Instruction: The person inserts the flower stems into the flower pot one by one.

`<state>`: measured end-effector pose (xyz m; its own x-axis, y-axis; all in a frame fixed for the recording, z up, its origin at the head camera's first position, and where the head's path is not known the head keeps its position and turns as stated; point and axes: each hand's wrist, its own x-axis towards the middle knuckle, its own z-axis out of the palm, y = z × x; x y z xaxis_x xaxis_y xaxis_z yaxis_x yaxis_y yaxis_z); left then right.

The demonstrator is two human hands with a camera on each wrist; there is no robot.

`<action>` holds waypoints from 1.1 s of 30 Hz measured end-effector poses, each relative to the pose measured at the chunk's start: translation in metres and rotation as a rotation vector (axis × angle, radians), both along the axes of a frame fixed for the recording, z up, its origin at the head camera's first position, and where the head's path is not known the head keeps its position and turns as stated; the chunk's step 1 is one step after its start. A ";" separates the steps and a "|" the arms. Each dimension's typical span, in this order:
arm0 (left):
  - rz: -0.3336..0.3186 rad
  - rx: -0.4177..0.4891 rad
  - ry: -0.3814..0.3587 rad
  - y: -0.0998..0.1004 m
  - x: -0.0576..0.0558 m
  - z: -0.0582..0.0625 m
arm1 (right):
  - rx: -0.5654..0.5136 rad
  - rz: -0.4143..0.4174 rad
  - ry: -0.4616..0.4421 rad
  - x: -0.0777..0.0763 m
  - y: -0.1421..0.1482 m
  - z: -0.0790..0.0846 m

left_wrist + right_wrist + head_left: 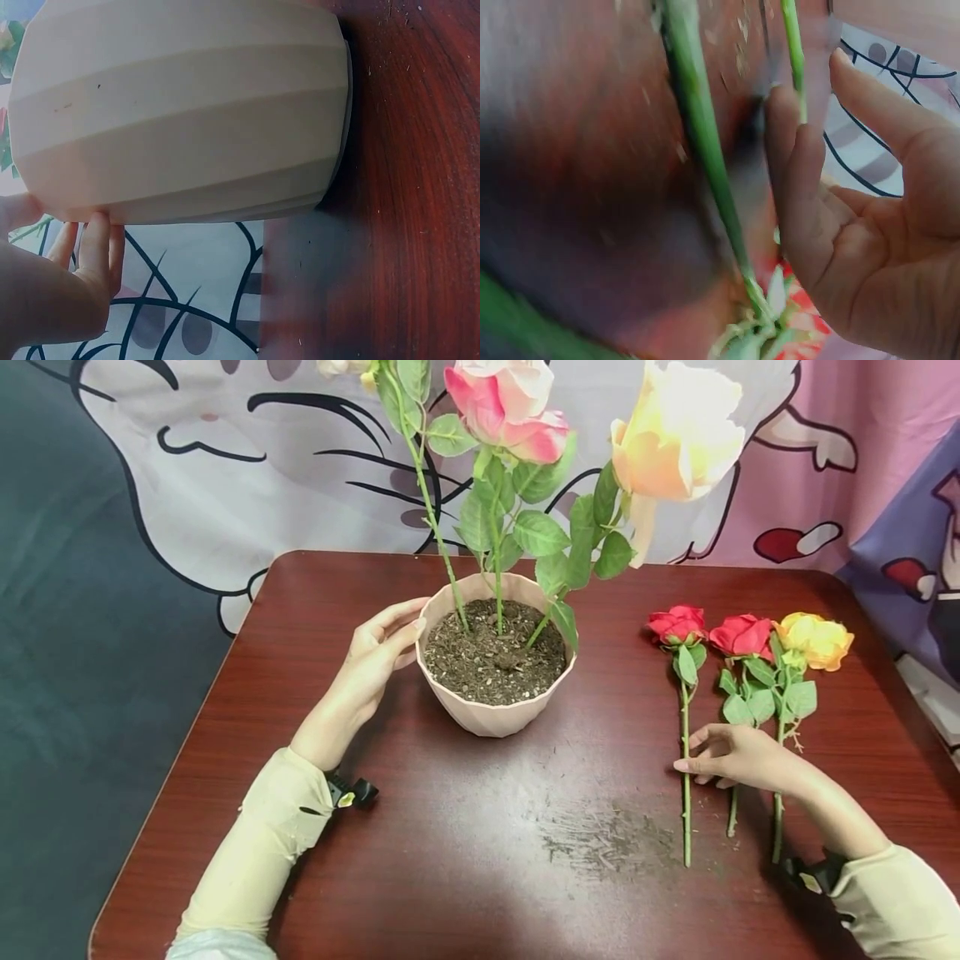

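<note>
A pale pink faceted flower pot (491, 718) filled with dark soil stands on the table. Three long-stemmed roses rise from it: a pink-and-white rose (513, 414), a peach rose (671, 443) leaning right, and one at left whose bloom is mostly cut off. My left hand (371, 656) rests its thumb and fingertips against the pot's left side, near the rim. On the right lies a red rose (677, 625); my right hand (738, 758) has thumb and fingers around its stem (793, 52), with a gap still showing between thumb and stem in the right wrist view.
Beside that rose lie another red rose (742, 635) and a yellow rose (816, 641), partly under my right hand and forearm. Soil crumbs (607, 842) are scattered on the brown table (450, 860). A cartoon-printed cloth (202, 493) hangs behind the table's far edge.
</note>
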<state>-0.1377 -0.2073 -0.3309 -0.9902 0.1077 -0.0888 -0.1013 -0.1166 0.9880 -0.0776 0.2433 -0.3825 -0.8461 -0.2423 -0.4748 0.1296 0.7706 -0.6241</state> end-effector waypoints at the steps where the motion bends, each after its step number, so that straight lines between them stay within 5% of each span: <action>1: 0.000 0.003 0.001 0.000 0.000 0.000 | -0.020 -0.010 -0.015 0.000 -0.001 -0.002; 8: 0.002 0.021 0.005 -0.001 0.000 0.000 | -0.178 -0.027 -0.058 0.000 -0.001 -0.008; 20: -0.007 0.001 0.017 -0.001 0.000 -0.002 | -0.240 -0.064 0.011 0.012 -0.008 -0.005; 25: -0.017 0.001 0.017 -0.001 0.000 -0.002 | -0.350 -0.056 0.179 0.018 -0.013 0.006; 33: -0.031 -0.002 0.015 -0.003 0.001 -0.001 | -0.857 -0.021 0.543 0.017 -0.022 0.037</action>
<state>-0.1363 -0.2101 -0.3316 -0.9877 0.1378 -0.0742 -0.0900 -0.1118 0.9896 -0.0605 0.2209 -0.3455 -0.9039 -0.3033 0.3018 -0.3274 0.0362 -0.9442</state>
